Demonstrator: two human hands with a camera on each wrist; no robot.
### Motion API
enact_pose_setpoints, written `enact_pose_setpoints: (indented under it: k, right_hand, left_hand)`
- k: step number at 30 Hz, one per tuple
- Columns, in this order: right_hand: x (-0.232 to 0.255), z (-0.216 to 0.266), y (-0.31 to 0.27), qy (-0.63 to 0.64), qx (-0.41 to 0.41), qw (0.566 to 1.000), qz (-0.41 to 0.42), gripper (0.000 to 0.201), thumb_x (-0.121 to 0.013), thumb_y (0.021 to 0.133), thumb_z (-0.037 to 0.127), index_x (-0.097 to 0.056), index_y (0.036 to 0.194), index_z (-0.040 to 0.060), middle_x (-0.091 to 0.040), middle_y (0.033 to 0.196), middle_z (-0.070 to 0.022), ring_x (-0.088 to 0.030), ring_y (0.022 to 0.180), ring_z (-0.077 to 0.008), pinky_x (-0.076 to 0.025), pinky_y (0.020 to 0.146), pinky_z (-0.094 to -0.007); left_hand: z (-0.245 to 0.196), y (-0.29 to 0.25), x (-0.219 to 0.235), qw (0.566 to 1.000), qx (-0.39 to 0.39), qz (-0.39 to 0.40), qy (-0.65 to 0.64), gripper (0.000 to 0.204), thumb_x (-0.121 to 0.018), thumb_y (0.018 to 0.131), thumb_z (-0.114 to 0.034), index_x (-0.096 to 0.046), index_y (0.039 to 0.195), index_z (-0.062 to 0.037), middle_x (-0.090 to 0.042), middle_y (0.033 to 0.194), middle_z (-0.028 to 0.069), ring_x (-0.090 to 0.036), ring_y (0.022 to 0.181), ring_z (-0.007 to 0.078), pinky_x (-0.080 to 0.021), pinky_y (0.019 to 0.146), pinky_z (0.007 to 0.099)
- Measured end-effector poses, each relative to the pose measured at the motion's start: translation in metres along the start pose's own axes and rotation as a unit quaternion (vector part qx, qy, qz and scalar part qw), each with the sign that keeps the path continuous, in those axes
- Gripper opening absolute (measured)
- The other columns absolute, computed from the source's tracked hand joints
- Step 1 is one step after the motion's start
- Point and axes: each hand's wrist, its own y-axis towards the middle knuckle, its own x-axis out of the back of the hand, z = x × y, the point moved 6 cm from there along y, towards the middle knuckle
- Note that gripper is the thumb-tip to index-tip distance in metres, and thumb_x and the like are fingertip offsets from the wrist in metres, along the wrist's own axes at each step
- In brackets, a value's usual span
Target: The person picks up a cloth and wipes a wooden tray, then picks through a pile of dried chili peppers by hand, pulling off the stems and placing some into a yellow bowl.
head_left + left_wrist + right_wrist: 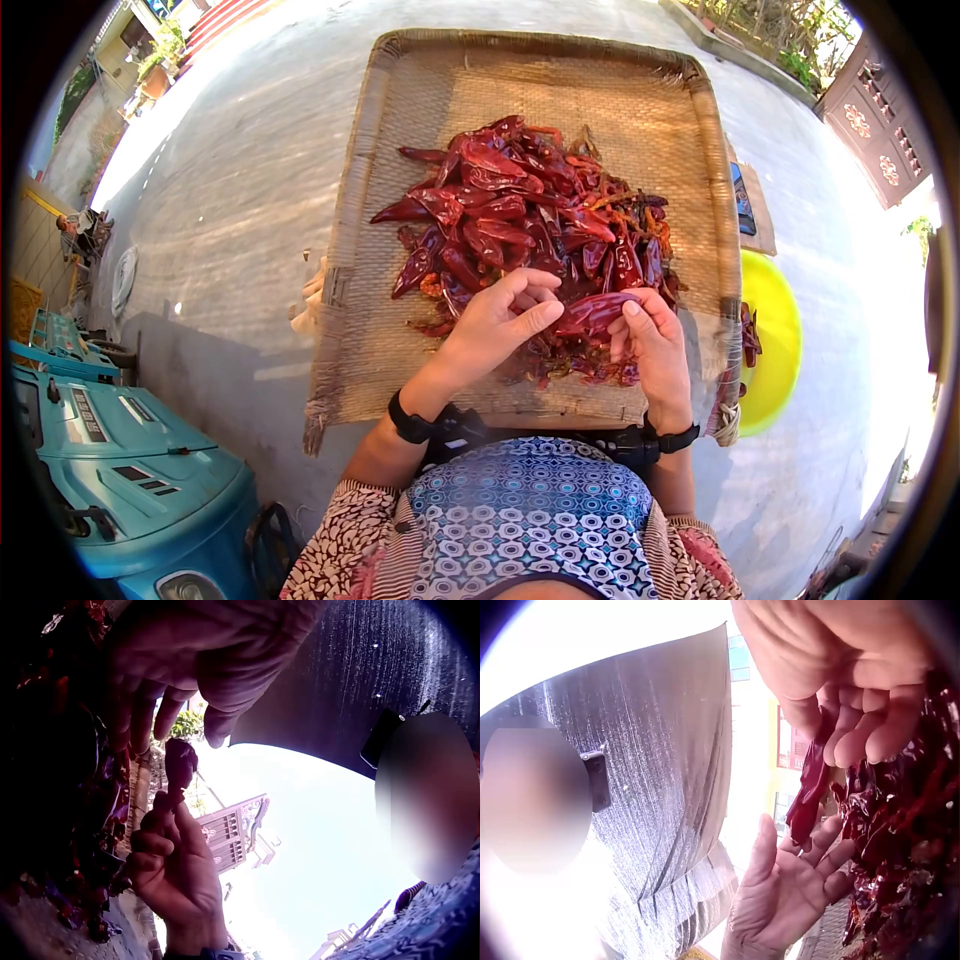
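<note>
A dried red chili pepper (pixel 590 314) lies level between the hands, its skin glossy and wrinkled. My right hand (pixel 655 345) pinches one end of it between thumb and fingers. My left hand (pixel 488 328) hovers by the other end, fingers loosely bent and thumb apart from them. In the right wrist view, the pepper (pixel 808 802) hangs from the right hand toward the spread left palm (pixel 784 904). Beneath both hands a heap of dried red chilies (pixel 500 200) covers the middle of a woven tray (pixel 420 90).
A yellow basin (pixel 782 340) with some chilies in it stands on the ground right of the tray. Past it lies a flat brown board (pixel 760 215) with a dark blue item. A teal vehicle (pixel 150 470) stands at the lower left. Concrete paving surrounds the tray.
</note>
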Motion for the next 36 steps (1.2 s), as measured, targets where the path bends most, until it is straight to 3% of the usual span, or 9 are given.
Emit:
enact_pose_setpoints:
  k: [5, 8, 11, 15, 18, 21, 25, 31, 36]
  right_hand:
    - [0.092, 0.012, -0.002, 0.246, 0.097, 0.951, -0.16, 0.02, -0.051, 0.1, 0.022, -0.058, 0.109, 0.0053, -0.063, 0.083, -0.0035, -0.055, 0.064, -0.0113, -0.048, 0.058, -0.0257]
    - [0.146, 0.005, -0.005, 0.431, 0.175, 0.877, -0.122, 0.027, -0.051, 0.101, 0.03, -0.057, 0.116, 0.0084, -0.064, 0.093, -0.0024, -0.056, 0.072, -0.0108, -0.047, 0.058, -0.0247]
    - [0.137, 0.007, -0.008, 0.391, 0.12, 0.895, -0.177, 0.03, -0.051, 0.1, 0.031, -0.057, 0.119, 0.0078, -0.065, 0.096, -0.0033, -0.056, 0.072, -0.0112, -0.047, 0.058, -0.0239]
    - [0.068, 0.024, -0.003, -0.077, 0.1, 0.972, -0.196, 0.03, -0.062, 0.094, 0.028, -0.059, 0.115, 0.0067, -0.063, 0.094, -0.0028, -0.057, 0.072, -0.0109, -0.047, 0.06, -0.0252]
    - [0.026, 0.035, 0.006, -0.444, 0.192, 0.858, -0.172, 0.028, -0.068, 0.089, 0.025, -0.061, 0.11, 0.0078, -0.059, 0.087, -0.0025, -0.058, 0.072, -0.0143, -0.046, 0.062, -0.0288]
    - [0.018, 0.032, 0.014, -0.517, 0.192, 0.807, -0.212, 0.027, -0.069, 0.086, 0.024, -0.063, 0.107, 0.0088, -0.056, 0.083, -0.0037, -0.057, 0.072, -0.0197, -0.046, 0.064, -0.0328]
    - [0.026, 0.018, 0.024, -0.517, 0.179, 0.817, -0.184, 0.024, -0.069, 0.085, 0.022, -0.063, 0.104, 0.0081, -0.058, 0.086, -0.005, -0.058, 0.074, -0.0218, -0.046, 0.066, -0.0341]
    - [0.029, 0.014, 0.012, -0.196, 0.134, 0.959, -0.155, 0.016, -0.063, 0.092, 0.01, -0.059, 0.104, 0.0012, -0.062, 0.087, -0.0026, -0.055, 0.067, -0.0088, -0.044, 0.061, -0.0216]
    - [0.044, 0.021, 0.004, -0.107, 0.114, 0.976, -0.149, 0.016, -0.06, 0.095, 0.011, -0.057, 0.108, 0.0021, -0.061, 0.086, -0.001, -0.059, 0.066, -0.0061, -0.046, 0.055, -0.0195]
  left_hand:
    - [0.012, 0.004, 0.005, 1.0, -0.013, -0.009, -0.004, 0.032, -0.063, 0.094, -0.016, -0.056, 0.123, -0.0046, -0.06, 0.102, 0.0022, -0.057, 0.09, 0.0086, -0.047, 0.079, 0.024]
    - [0.015, 0.005, 0.001, 1.0, -0.003, -0.023, -0.002, 0.032, -0.064, 0.092, -0.015, -0.057, 0.12, -0.003, -0.059, 0.103, 0.0057, -0.059, 0.084, 0.0113, -0.05, 0.075, 0.0263]
    - [0.013, 0.006, 0.0, 0.998, 0.017, -0.028, 0.046, 0.031, -0.064, 0.091, -0.014, -0.058, 0.12, -0.0031, -0.057, 0.107, 0.0077, -0.06, 0.084, 0.013, -0.05, 0.075, 0.0272]
    - [0.013, 0.006, -0.004, 0.996, 0.0, -0.012, 0.091, 0.031, -0.063, 0.092, -0.013, -0.057, 0.121, -0.0036, -0.056, 0.101, 0.0031, -0.056, 0.081, 0.0095, -0.048, 0.073, 0.0248]
    - [0.011, 0.004, -0.007, 0.996, -0.007, 0.002, 0.094, 0.029, -0.063, 0.093, -0.013, -0.057, 0.12, -0.0033, -0.056, 0.099, 0.001, -0.054, 0.079, 0.0075, -0.047, 0.072, 0.0237]
    - [0.009, 0.001, -0.009, 0.996, -0.007, 0.009, 0.087, 0.027, -0.062, 0.093, -0.013, -0.058, 0.118, -0.0028, -0.056, 0.099, 0.0016, -0.055, 0.08, 0.0081, -0.047, 0.073, 0.0242]
    - [0.011, 0.0, -0.011, 0.996, -0.018, 0.012, 0.088, 0.026, -0.062, 0.093, -0.012, -0.059, 0.117, -0.0026, -0.056, 0.1, 0.0018, -0.056, 0.083, 0.0087, -0.048, 0.074, 0.0245]
    - [0.001, 0.0, -0.019, 0.997, -0.029, 0.008, 0.075, 0.026, -0.062, 0.093, -0.011, -0.059, 0.117, -0.0031, -0.056, 0.1, 0.0019, -0.057, 0.082, 0.0092, -0.049, 0.074, 0.0246]
    - [0.001, 0.001, -0.027, 0.993, -0.031, 0.03, 0.112, 0.025, -0.062, 0.092, -0.011, -0.059, 0.116, -0.0032, -0.056, 0.104, 0.0034, -0.057, 0.081, 0.0095, -0.049, 0.073, 0.0248]
